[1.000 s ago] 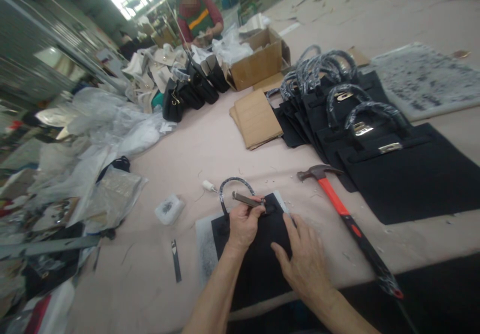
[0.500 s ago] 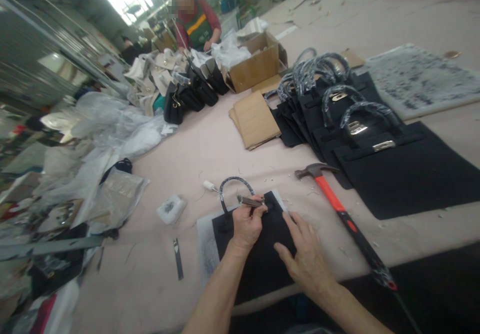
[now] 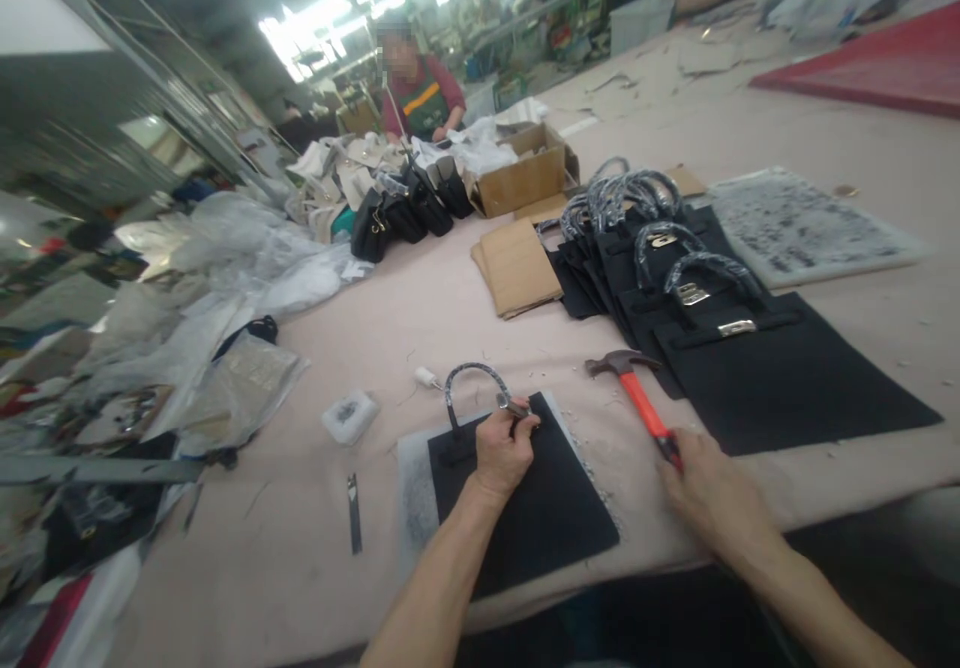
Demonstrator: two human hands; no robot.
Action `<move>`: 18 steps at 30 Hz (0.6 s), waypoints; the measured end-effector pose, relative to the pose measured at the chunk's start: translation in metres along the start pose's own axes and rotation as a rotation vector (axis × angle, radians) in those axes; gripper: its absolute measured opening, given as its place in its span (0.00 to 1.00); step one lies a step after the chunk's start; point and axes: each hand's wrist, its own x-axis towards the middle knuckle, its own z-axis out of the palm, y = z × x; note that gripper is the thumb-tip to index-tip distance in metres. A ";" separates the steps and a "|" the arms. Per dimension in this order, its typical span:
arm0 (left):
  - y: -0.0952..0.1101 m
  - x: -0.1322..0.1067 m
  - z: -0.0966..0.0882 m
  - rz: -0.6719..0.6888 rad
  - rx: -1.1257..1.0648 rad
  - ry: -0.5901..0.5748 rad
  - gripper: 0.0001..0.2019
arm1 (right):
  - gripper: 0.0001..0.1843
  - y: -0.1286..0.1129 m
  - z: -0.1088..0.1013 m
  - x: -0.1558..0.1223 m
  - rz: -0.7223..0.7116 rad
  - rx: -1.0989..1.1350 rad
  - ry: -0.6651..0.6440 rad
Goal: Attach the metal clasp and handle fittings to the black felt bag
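A flat black bag panel (image 3: 536, 508) with a wrapped loop handle (image 3: 472, 380) lies on a pale mat near the table's front edge. My left hand (image 3: 504, 448) rests on the panel's top edge, fingers pinched round a small metal tool or fitting (image 3: 514, 408) held upright. My right hand (image 3: 709, 503) is off to the right, closed round the handle of a hammer (image 3: 637, 393) with an orange and black grip. The hammer's head lies on the table.
A fanned stack of black bag panels with handles (image 3: 697, 298) lies right of the hammer. Cardboard sheets (image 3: 517, 268), an open box (image 3: 525, 173), finished bags (image 3: 397, 213) and a seated person are farther back. Plastic wrapping (image 3: 187, 298) piles at left. A narrow blade (image 3: 352, 513) and white block (image 3: 349, 416) lie near.
My right hand left the black panel and moved right to grasp the hammer's handle. My left hand stayed on the panel and tilted the metal piece more upright. The camera's view rose.
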 end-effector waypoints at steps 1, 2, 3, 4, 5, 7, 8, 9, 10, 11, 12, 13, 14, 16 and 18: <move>0.000 0.000 0.000 0.010 0.009 -0.001 0.07 | 0.08 -0.003 -0.004 0.004 0.070 0.135 -0.115; 0.001 -0.001 0.001 0.023 0.019 -0.001 0.07 | 0.05 -0.008 -0.009 0.007 0.143 0.311 -0.240; 0.001 -0.001 0.001 0.038 0.031 -0.002 0.07 | 0.05 -0.013 -0.015 0.009 0.200 0.495 -0.368; 0.002 -0.001 0.001 0.050 0.043 -0.005 0.08 | 0.06 -0.019 -0.021 0.010 0.243 0.672 -0.477; 0.003 -0.001 0.002 0.058 0.056 -0.011 0.07 | 0.07 -0.026 -0.029 0.010 0.273 0.813 -0.559; 0.005 0.000 0.002 0.061 0.081 -0.032 0.07 | 0.09 -0.039 -0.048 0.006 0.295 0.946 -0.603; 0.006 0.001 0.002 0.057 0.092 -0.044 0.06 | 0.11 -0.045 -0.060 0.002 0.286 0.939 -0.565; 0.007 0.001 0.002 0.053 0.100 -0.054 0.06 | 0.14 -0.051 -0.072 -0.003 0.257 0.916 -0.500; 0.009 0.002 0.002 0.051 0.106 -0.060 0.05 | 0.16 -0.056 -0.085 -0.009 0.189 0.863 -0.408; 0.010 0.002 0.002 0.052 0.107 -0.061 0.05 | 0.18 -0.062 -0.097 -0.015 0.082 0.782 -0.292; 0.010 0.003 0.002 0.055 0.104 -0.058 0.05 | 0.19 -0.067 -0.108 -0.021 -0.041 0.693 -0.154; 0.011 0.003 0.002 0.059 0.098 -0.052 0.06 | 0.20 -0.072 -0.116 -0.027 -0.165 0.600 -0.021; 0.011 0.003 0.002 0.063 0.091 -0.048 0.06 | 0.19 -0.076 -0.122 -0.031 -0.274 0.512 0.080; 0.010 0.003 0.003 0.064 0.089 -0.048 0.05 | 0.19 -0.084 -0.128 -0.036 -0.412 0.342 0.158; 0.009 0.003 0.003 0.058 0.104 -0.066 0.05 | 0.20 -0.091 -0.133 -0.037 -0.467 0.183 0.093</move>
